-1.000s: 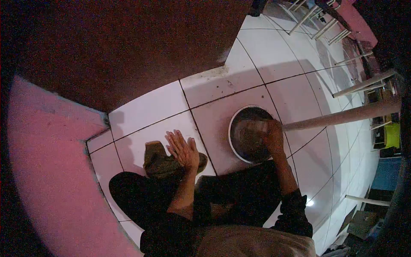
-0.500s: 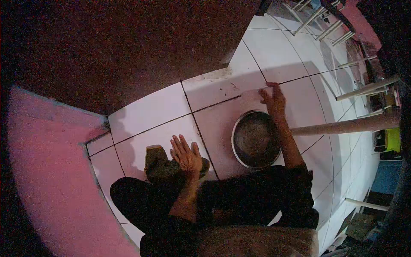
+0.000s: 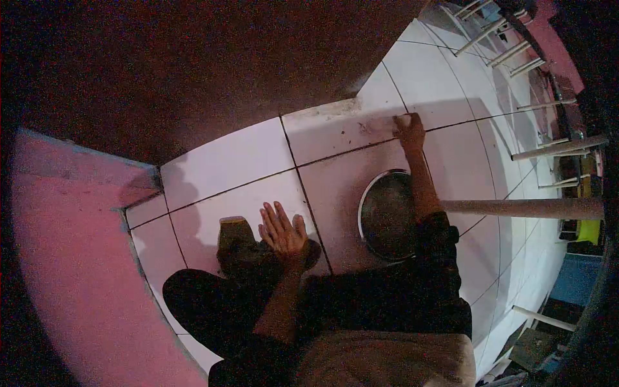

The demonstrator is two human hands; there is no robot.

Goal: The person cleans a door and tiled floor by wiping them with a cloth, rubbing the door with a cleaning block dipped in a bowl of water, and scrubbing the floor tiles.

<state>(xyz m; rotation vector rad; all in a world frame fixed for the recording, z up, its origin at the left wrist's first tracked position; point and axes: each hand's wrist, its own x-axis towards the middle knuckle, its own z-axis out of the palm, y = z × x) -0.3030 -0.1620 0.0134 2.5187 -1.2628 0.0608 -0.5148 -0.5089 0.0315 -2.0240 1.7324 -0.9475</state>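
My left hand (image 3: pixel 284 238) lies palm down with its fingers stretched out. It rests over a dark olive-brown lump (image 3: pixel 236 240) with a pale yellowish edge; whether that is cloth or something else cannot be made out. Farther out, my right hand (image 3: pixel 410 130) is down at the tiled floor with its fingers curled in. A small pale patch shows at its fingertips, too blurred to name. Below my right forearm stands a round bowl (image 3: pixel 363 222) with a shiny rim and a dark inside, partly covered by the arm.
White floor tiles (image 3: pixel 225 174) with dark joints and small dark specks spread around me. A dark brown panel (image 3: pixel 193 71) rises ahead and a pink wall (image 3: pixel 84 258) stands at left. To the right are a thick pole (image 3: pixel 529 208) and several pale furniture legs.
My right hand has reached slightly farther forward, and its fingers have gone from spread to curled at the floor. My left hand stays flat in place. The view has shifted slightly.
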